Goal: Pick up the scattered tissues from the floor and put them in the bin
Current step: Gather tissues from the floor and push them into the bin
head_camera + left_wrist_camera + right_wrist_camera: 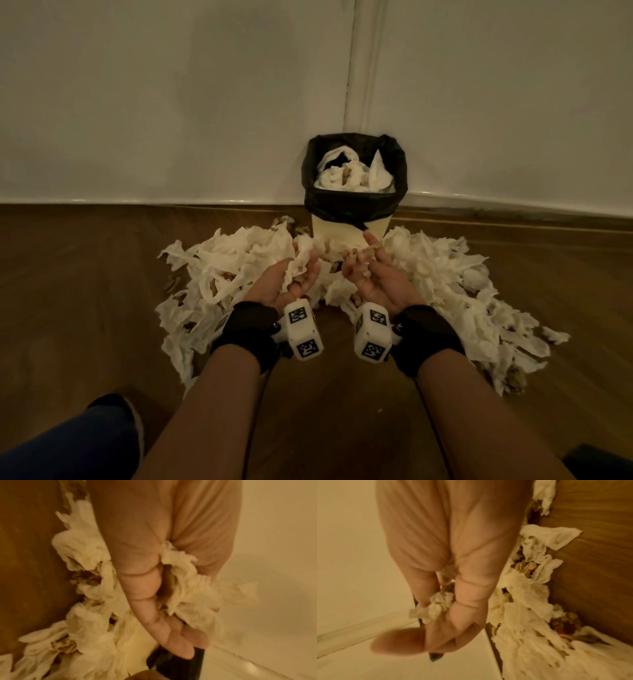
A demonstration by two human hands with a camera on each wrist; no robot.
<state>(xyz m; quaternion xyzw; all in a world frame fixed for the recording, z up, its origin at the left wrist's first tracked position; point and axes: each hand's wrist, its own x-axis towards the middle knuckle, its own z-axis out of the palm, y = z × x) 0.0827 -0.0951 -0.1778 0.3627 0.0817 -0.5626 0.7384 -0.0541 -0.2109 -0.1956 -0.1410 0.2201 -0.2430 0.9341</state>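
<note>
Both palms face up just in front of the bin (352,226). The left hand (291,281) clutches a tissue wad (301,263); the right hand (373,277) grips crumpled scraps (359,255)

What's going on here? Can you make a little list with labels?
left hand: holds a white tissue wad
right hand: holds a small tissue scrap
bin: black liner, tissues already inside, by the wall
floor: many tissues still spread on both sides of the bin
</note>
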